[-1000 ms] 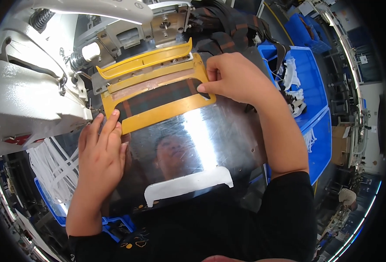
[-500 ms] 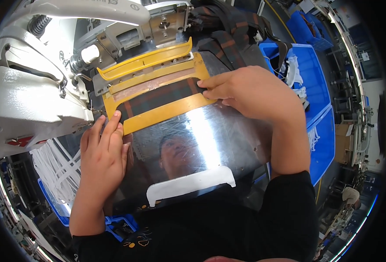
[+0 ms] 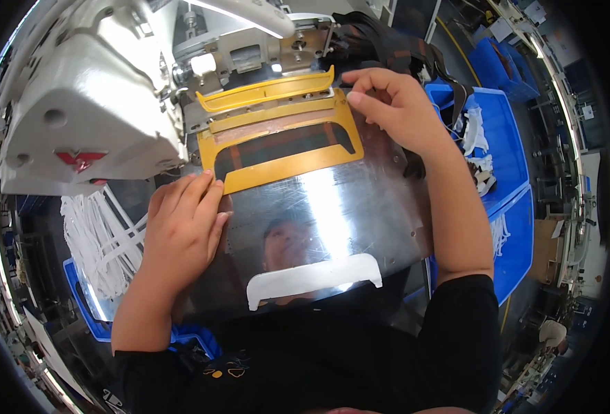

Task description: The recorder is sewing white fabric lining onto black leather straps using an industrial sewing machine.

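A yellow frame-shaped template (image 3: pixel 294 165) lies on the shiny metal plate (image 3: pixel 298 214) beside the sewing machine. Dark plaid fabric (image 3: pixel 270 146) shows through its long window. My left hand (image 3: pixel 184 217) rests with fingers stretched out, its fingertips at the template's near left corner. Off the template's right end, my right hand (image 3: pixel 405 110) is raised with fingers bent and apart, holding nothing that I can see. Its fingertips are near the right end of a yellow lipped bar (image 3: pixel 267 92) that runs behind the template.
The white sewing machine head (image 3: pixel 91 124) stands close on the left. A white curved strip piece (image 3: pixel 315 277) lies near the plate's front edge. White strips (image 3: pixel 101 241) hang at left. Blue bins (image 3: pixel 508 138) with white pieces stand at right, dark straps (image 3: pixel 415 52) behind.
My right hand has let go of the fabric and template's right end and moved up and away. The left stays at the left corner. The whole view has shifted somewhat.
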Action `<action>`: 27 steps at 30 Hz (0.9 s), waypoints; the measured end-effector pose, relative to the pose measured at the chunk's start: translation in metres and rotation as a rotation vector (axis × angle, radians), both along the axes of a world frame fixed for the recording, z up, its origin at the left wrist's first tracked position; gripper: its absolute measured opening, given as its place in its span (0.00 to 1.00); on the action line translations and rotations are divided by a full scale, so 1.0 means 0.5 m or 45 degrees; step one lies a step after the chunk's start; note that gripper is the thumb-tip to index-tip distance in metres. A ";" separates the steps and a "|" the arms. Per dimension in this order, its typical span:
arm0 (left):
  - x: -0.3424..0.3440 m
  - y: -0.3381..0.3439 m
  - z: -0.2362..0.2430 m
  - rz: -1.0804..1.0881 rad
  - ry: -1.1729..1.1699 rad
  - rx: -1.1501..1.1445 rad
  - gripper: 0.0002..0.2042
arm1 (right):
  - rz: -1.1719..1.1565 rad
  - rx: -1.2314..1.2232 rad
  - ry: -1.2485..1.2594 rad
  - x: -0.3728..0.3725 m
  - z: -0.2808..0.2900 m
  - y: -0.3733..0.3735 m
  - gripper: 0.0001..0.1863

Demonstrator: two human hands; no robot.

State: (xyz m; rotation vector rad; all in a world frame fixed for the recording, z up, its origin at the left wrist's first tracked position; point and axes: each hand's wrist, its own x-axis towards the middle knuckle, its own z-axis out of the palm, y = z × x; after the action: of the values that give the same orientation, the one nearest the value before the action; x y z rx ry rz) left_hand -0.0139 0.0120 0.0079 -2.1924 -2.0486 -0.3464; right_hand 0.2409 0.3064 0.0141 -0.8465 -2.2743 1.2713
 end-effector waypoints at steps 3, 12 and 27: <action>0.000 -0.008 0.011 0.033 -0.007 -0.023 0.21 | 0.048 -0.474 0.195 -0.021 -0.013 -0.002 0.08; -0.011 -0.008 0.002 0.005 -0.136 0.029 0.20 | 0.051 -0.273 0.116 -0.024 -0.015 0.017 0.08; -0.017 -0.021 -0.008 -0.033 -0.109 0.024 0.19 | 0.179 0.463 0.063 -0.032 -0.038 0.006 0.11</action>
State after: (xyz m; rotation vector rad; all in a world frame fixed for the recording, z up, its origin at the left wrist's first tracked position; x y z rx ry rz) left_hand -0.0225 0.0017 0.0037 -2.2322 -2.0517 -0.4684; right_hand 0.2247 0.3094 -0.0049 -0.5281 -2.4544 0.8773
